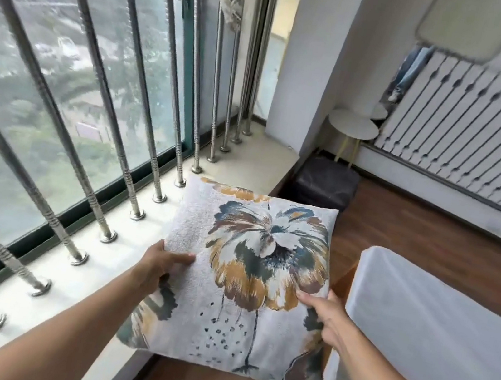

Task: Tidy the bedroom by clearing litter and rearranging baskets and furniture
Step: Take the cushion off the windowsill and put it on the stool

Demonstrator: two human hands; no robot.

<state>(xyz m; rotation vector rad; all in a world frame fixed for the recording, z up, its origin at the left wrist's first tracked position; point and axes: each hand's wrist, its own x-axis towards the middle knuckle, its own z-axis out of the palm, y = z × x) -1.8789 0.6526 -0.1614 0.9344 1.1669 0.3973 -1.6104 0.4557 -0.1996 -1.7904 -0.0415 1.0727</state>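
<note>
A square floral cushion (248, 275), pale grey with a blue and ochre flower, is held out in front of me over the edge of the window sill (120, 254). My left hand (162, 263) grips its left edge, thumb on top. Gripping the right edge is my right hand (326, 316), with its fingers curled behind the cushion. The cushion's far left part overlaps the sill; its right part hangs over the wooden floor.
Metal window bars (96, 119) rise from the sill on the left. A white-covered bed (434, 344) stands at the right. A dark stool (326, 182), a small round white table (352, 128) and a white radiator (481, 134) lie ahead across the wooden floor (425, 240).
</note>
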